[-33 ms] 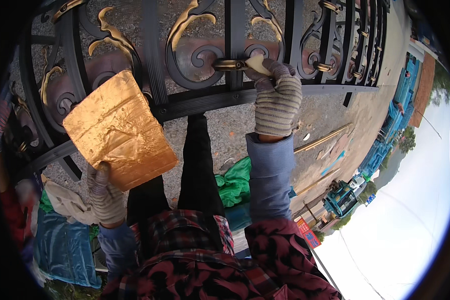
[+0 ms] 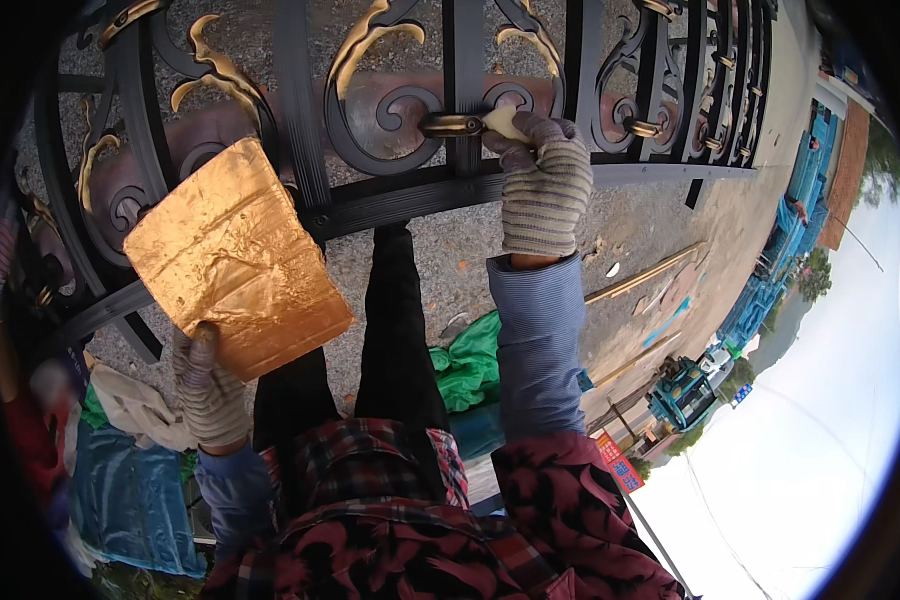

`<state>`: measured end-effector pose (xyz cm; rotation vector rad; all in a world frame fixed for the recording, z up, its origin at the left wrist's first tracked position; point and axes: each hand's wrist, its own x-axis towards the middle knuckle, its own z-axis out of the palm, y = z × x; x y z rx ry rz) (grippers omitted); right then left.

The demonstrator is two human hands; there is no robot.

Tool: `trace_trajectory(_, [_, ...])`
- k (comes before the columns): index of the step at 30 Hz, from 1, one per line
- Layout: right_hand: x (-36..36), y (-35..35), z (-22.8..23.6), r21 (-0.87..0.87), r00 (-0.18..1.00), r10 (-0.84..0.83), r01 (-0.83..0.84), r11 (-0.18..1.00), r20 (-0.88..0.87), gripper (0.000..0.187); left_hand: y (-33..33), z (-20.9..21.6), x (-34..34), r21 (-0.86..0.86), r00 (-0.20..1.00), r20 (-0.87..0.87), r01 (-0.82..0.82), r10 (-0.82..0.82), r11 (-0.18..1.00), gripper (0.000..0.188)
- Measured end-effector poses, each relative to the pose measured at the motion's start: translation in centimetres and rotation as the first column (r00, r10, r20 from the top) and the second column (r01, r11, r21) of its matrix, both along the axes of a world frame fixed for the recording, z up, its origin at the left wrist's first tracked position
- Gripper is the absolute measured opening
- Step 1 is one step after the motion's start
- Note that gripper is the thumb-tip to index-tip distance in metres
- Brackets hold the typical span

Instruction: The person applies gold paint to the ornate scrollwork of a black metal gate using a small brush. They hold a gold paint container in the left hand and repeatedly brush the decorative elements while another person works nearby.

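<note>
My left hand [image 2: 210, 390], in a striped glove, grips the lower edge of a flat square board [image 2: 240, 262] coated in shiny gold, thumb on top. A similar glove covers my right hand [image 2: 548, 185], which pinches a small pale sponge-like pad [image 2: 506, 122]. That pad touches the right end of a gold-coloured collar [image 2: 452, 125] on an upright bar of a black metal fence panel [image 2: 410, 203]. Beside the collar curl black scrolls, and a gold-tinted leaf ornament [image 2: 355, 55] rises above them. My fingertips are partly hidden behind the pad.
A green cloth [image 2: 470, 365] lies on the ground near my legs, with blue sheeting [image 2: 130, 500] at lower left. Wooden strips [image 2: 645, 275] lie to the right. Another person's striped sleeve [image 2: 2, 255] shows at the left edge. A teal vehicle [image 2: 682, 390] stands farther off.
My right hand and the pale pad have shifted slightly left and up along the collar. The left hand and gold board stay nearly in place.
</note>
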<state>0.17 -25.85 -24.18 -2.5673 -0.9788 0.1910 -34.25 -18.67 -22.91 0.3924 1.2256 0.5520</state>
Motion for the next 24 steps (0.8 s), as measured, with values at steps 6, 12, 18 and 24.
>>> trace_trajectory(6, [-0.2,0.1,1.1,0.051,0.995,-0.058,0.063,0.997,-0.087,0.028,0.3,0.9,1.2,0.009,0.998,0.058,-0.032,0.032,0.999,0.044])
trace_trajectory(12, [0.1,-0.1,1.9,0.219,0.819,-0.280,0.433,0.874,-0.501,0.027,0.1,0.5,0.2,0.014,1.000,0.025,-0.010,0.010,1.000,0.045])
trace_trajectory(18, [0.1,-0.7,0.5,0.113,0.969,-0.170,0.192,0.975,-0.181,0.027,0.2,0.6,0.0,0.016,1.000,0.017,-0.006,0.006,1.000,0.044])
trace_trajectory(24, [-1.1,-1.0,0.3,0.042,1.000,0.013,-0.012,0.999,-0.017,0.021,0.4,1.3,0.9,0.043,0.999,0.031,-0.014,0.013,0.999,0.041])
